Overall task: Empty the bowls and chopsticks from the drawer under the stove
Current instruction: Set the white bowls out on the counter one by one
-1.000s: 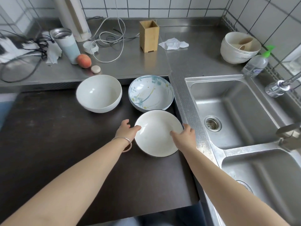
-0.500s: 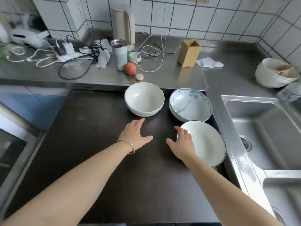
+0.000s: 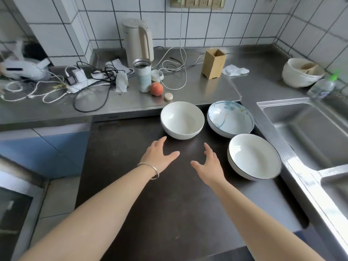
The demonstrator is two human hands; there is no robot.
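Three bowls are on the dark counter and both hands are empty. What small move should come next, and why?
Probably go back down to the drawer for the chopsticks: the left hand and right hand hold nothing, and no chopsticks show beside the three bowls.

3 bowls (image 3: pixel 182 120) sit on the dark stovetop (image 3: pixel 131 185), left of the sink (image 3: pixel 310 132).

White tiled walls (image 3: pixel 226 23) with dark grout are enclosing a corner kitchen, daylight gleaming off the stainless steel counter (image 3: pixel 207 89) and the sink (image 3: pixel 310 132) at right; blue cabinet fronts (image 3: pixel 47 151) are showing at left.
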